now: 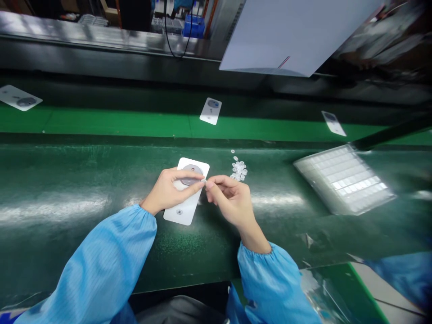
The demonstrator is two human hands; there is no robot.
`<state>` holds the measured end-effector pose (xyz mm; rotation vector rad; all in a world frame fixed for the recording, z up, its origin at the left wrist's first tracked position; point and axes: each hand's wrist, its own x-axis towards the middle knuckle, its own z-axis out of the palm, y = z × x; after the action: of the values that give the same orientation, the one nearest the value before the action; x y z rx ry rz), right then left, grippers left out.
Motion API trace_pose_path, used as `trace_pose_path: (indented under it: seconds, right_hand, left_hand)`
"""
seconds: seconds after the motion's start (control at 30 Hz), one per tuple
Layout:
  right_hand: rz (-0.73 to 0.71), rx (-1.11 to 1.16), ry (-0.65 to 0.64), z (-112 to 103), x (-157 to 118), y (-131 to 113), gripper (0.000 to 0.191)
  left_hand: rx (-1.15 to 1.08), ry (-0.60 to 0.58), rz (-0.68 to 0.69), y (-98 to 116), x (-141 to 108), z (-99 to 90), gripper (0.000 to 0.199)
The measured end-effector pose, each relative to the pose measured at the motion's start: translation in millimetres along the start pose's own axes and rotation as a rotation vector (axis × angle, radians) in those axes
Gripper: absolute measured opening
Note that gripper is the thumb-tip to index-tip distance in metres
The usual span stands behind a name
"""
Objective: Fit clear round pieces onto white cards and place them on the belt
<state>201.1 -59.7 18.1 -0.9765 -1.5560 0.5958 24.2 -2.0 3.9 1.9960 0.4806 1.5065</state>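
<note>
A white rectangular panel (182,204) with a grey round part near its top lies tilted on the green work surface. My left hand (170,188) rests over its upper part, thumb and forefinger pinched at the right edge. Close beside it, my right hand (231,195) is also pinched, its fingertips meeting those of the left. Between the fingertips is something tiny and whitish, too small to make out. Just above my right hand lies a pile of small clear discs (239,171), with a couple of loose ones behind it.
On the bright green strip (135,122) beyond lie similar white panels (211,111), (334,123) spaced apart. A clear tray (347,180) with rows of compartments sits at the right. A large white board (286,36) hangs at the top. A blue sleeve (405,274) shows at the lower right.
</note>
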Motion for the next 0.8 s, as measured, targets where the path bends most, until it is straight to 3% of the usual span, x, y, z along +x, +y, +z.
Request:
trace_pose_path:
  seconds: [0.23, 0.63, 0.8]
  right_hand:
    - [-0.072, -0.024, -0.002, 2.6, -3.2, 4.3, 0.029]
    - [-0.118, -0.059, 0.141, 10.8, -0.5, 1.4, 0.023]
    - [-0.103, -0.108, 0.155, 15.4, -1.0, 3.7, 0.022]
  left_hand:
    - [0.001, -0.011, -0.015, -0.3, -0.4, -1.3, 0.016]
    - [-0.017, -0.038, 0.035, 2.6, 0.2, -1.9, 0.022]
    - [0.023, -0.055, 0.000, 4.3, -1.7, -3.4, 0.059]
